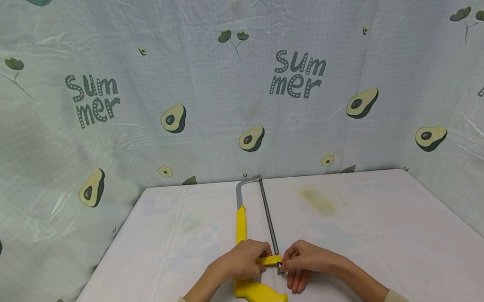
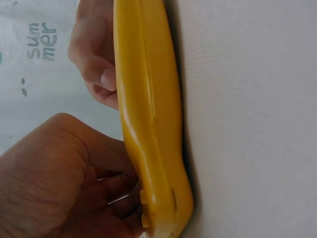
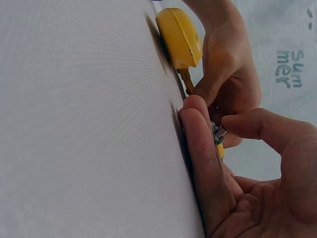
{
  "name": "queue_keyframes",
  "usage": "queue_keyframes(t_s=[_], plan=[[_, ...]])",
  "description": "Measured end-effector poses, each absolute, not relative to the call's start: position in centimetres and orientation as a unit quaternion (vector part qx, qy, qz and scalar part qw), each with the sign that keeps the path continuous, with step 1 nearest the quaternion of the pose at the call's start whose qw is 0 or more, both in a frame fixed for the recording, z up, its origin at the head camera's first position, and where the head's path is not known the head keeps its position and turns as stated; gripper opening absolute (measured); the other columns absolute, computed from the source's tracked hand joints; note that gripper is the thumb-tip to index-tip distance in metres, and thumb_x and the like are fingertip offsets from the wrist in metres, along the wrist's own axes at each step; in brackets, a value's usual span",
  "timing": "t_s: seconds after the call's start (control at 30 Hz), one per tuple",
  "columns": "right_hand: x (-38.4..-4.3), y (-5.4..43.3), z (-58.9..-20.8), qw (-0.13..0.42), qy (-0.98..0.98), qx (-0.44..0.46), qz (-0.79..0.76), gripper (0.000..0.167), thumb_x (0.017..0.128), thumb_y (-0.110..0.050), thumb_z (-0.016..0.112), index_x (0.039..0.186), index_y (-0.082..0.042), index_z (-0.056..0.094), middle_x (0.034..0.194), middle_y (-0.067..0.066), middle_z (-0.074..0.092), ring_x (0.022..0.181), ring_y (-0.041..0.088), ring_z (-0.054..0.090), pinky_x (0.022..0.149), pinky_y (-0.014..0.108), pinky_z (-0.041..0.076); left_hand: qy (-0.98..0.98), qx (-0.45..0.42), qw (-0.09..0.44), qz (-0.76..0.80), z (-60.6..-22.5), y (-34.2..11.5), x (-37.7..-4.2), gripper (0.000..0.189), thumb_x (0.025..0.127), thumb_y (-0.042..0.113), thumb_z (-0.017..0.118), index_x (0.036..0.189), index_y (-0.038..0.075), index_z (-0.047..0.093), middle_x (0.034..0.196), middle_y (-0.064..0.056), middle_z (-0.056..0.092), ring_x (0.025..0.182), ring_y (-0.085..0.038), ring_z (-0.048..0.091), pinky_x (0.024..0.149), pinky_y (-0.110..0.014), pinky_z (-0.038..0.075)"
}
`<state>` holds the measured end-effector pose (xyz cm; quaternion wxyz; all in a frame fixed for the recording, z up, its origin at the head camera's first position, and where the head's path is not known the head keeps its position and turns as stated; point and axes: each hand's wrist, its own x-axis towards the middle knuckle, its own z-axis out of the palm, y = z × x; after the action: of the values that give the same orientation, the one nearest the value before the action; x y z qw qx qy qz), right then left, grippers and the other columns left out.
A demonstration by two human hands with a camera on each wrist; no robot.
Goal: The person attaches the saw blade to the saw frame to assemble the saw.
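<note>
A hacksaw (image 1: pixel 241 224) with a yellow handle (image 1: pixel 264 298) and a grey front bow lies on the table, handle toward me. My left hand (image 1: pixel 246 259) grips its yellow frame just ahead of the handle, fingers curled by the short yellow crosspiece (image 1: pixel 270 260). At the near end of the long dark blade bar (image 1: pixel 269 215) sits a small metal wing nut (image 3: pixel 218 133). The thumb and index finger of my right hand (image 1: pixel 306 262) pinch this nut, while its other fingers extend low along the table. In the left wrist view the handle (image 2: pixel 153 99) hides part of both hands.
The white table (image 1: pixel 380 225) runs back to a hanging sheet (image 1: pixel 206 78) printed with avocados and lettering, which also closes off both sides. A faint yellowish stain (image 1: pixel 318 202) marks the tabletop right of the saw.
</note>
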<state>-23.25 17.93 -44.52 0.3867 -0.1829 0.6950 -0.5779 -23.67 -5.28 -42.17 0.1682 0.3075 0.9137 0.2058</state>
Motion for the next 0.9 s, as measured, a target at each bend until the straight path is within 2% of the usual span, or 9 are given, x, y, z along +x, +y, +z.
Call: queue_keyframes(t_s=[0.9], plan=[[-23.21, 17.88, -44.6, 0.383, 0.695, -0.182, -0.581, 0.02, 0.095, -0.016, 0.064, 0.1, 0.003, 0.064, 0.072, 0.006, 0.074, 0.06, 0.012, 0.072, 0.056, 0.025, 0.058, 0.915, 0.309, 0.165, 0.201, -42.39, -5.37, -23.87, 0.019, 0.09, 0.008, 0.073, 0.105, 0.019, 0.066, 0.089, 0.009, 0.063, 0.078, -0.005, 0.051, 0.076, -0.02, 0.045]])
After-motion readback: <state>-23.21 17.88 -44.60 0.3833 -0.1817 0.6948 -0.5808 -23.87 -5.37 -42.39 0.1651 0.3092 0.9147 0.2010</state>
